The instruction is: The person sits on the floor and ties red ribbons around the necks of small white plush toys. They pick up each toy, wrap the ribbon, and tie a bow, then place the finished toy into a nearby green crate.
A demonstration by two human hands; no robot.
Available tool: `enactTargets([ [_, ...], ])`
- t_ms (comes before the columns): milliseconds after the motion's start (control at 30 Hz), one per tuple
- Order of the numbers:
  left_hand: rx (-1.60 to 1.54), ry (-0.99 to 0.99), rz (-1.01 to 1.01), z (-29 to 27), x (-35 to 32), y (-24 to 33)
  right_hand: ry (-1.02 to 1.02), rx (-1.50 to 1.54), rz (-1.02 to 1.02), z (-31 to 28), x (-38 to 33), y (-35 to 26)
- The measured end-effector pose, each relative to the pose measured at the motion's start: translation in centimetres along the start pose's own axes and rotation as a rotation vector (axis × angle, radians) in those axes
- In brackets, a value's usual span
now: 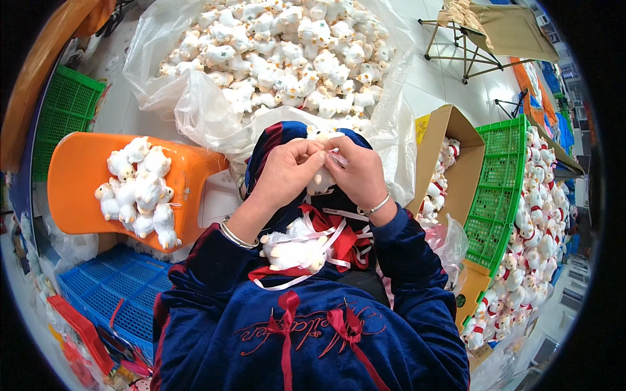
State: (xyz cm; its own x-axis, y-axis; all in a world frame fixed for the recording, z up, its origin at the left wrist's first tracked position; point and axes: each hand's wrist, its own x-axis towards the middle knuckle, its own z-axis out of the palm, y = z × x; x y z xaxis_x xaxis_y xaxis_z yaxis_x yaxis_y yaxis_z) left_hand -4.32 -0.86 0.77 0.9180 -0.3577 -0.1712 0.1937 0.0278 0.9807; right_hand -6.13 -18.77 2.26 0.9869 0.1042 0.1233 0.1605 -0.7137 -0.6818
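Above my lap, a small white plush toy (319, 183) is held between my two hands, its upper part mostly covered by my fingers. My left hand (291, 171) is closed, with thumb and forefinger pinched at the toy. Closed as well, my right hand (358, 172) meets it from the other side, and a thin pale strip (339, 158) shows by its fingers. Whether that strip is a ribbon is too small to tell. Below, more white plush toys (297, 247) lie on my lap beside red cloth pieces with white ribbons (336, 241).
A clear plastic bag (195, 98) heaped with white plush toys stands ahead. Several more sit on an orange stool (72, 182) at left, near a blue crate (117, 280). At right are a cardboard box (450, 146) and a green crate (492, 195) beside red-collared toys (531, 241).
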Motion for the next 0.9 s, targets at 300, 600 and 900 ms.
enactTargets([
  [300,0.201,0.052,0.051,0.4,0.3,0.1,0.094,0.25,0.095,1.0,-1.2,0.4],
  [600,0.141,0.091,0.03,1.1,0.5,-0.5,-0.132,0.534,0.274,0.0,-0.6,1.7],
  [900,0.144,0.06,0.047,0.7,0.5,-0.4,-0.259,0.651,0.355,-1.0,0.6,2.6],
])
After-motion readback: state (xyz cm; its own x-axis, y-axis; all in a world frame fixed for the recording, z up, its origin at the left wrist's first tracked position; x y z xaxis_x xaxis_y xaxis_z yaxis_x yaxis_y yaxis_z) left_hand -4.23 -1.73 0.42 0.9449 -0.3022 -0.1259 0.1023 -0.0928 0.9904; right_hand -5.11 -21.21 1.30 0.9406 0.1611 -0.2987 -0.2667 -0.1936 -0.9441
